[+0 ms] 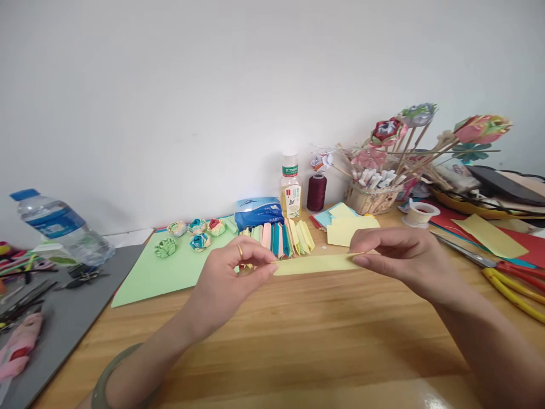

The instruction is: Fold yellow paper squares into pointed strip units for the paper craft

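Observation:
A yellow paper strip (315, 265) is held stretched between my two hands above the wooden table (306, 341). My left hand (238, 278) pinches its left end between thumb and fingers; a ring is on one finger. At the right end, my right hand (404, 258) grips the strip between thumb and forefinger. Just behind the strip stand folded paper pieces (276, 238) in several colours, and yellow paper sheets (349, 229) lie near my right hand.
Green paper (145, 278) bearing paper flowers (165, 247) lies left. Behind are a tissue pack (259, 212), drink bottle (291, 187), thread spool (316, 193) and flower basket (370, 199). Scissors (468, 253) lie right; a water bottle (63, 227) leans far left.

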`<state>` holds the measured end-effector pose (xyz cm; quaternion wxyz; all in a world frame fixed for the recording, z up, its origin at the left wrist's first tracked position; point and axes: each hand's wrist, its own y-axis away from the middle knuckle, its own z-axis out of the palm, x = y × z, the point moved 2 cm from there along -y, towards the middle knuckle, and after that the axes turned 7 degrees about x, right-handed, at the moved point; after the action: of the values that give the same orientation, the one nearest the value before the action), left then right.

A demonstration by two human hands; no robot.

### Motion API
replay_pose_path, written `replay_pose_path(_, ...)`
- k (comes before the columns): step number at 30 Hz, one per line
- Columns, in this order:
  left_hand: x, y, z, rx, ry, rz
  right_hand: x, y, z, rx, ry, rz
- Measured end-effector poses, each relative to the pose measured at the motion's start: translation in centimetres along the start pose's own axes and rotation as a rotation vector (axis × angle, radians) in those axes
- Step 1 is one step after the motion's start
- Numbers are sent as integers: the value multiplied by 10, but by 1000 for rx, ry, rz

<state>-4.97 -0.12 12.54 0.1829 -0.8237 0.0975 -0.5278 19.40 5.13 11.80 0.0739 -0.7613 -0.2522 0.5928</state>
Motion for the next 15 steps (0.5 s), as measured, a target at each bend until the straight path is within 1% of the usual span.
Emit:
replay_pose_path(2, 0, 0, -1, 0, -36, 60, -2, 0, 0, -24, 9, -16)
replay_pose_path(5, 0, -1, -2, -11, -43, 100, -5, 0, 0, -45, 14, -32)
replay_pose_path(10, -2, -2, -2, -23, -29, 100, -10, 1, -1, -52, 8, -48)
replay_pose_path(15, -2, -2, -2, -41, -16, 118, -11, 3, -2, -31, -7, -20)
